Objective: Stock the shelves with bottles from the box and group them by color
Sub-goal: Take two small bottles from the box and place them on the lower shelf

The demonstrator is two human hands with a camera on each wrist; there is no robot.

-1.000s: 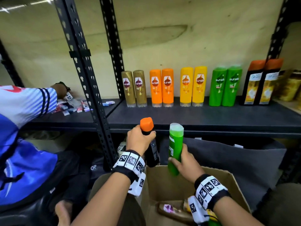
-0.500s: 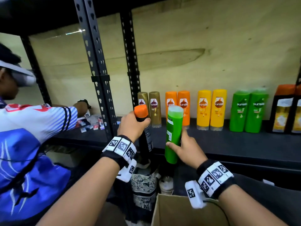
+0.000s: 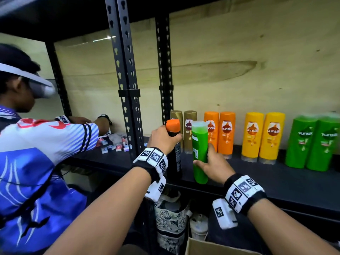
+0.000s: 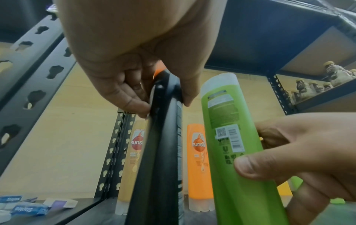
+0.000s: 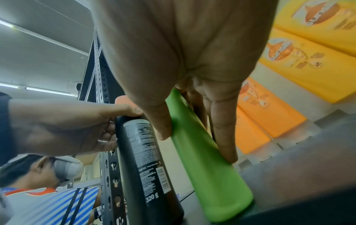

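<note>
My left hand (image 3: 161, 138) grips the black bottle (image 3: 174, 159) high up, just under its orange cap (image 3: 173, 126); from the left wrist, my thumb and fingers (image 4: 134, 103) curl round its neck from both sides. My right hand (image 3: 213, 164) grips the green bottle (image 3: 199, 151) at mid-body, thumb on the near face and fingers wrapped behind; the right wrist view shows the thumb (image 5: 159, 121) and a finger pressed along its side. Both bottles stand upright, side by side and close together, over the front edge of the shelf (image 3: 276, 181). Their bases look level with the shelf board, but I cannot tell whether either one rests on it.

Behind them, along the back of the shelf, bottles stand in pairs: two gold (image 3: 189, 131), two orange (image 3: 226, 133), two yellow (image 3: 263, 137) and two green (image 3: 312, 144), running left to right. My black bottle hides part of the gold pair, and my green one hides part of the orange pair.

A corner of the box (image 3: 211, 247) shows at the bottom edge, below the shelf. To my left, past the black uprights (image 3: 127, 80), another person (image 3: 36, 144) in a blue and white shirt reaches over small packets (image 3: 114, 146) on the next shelf.
</note>
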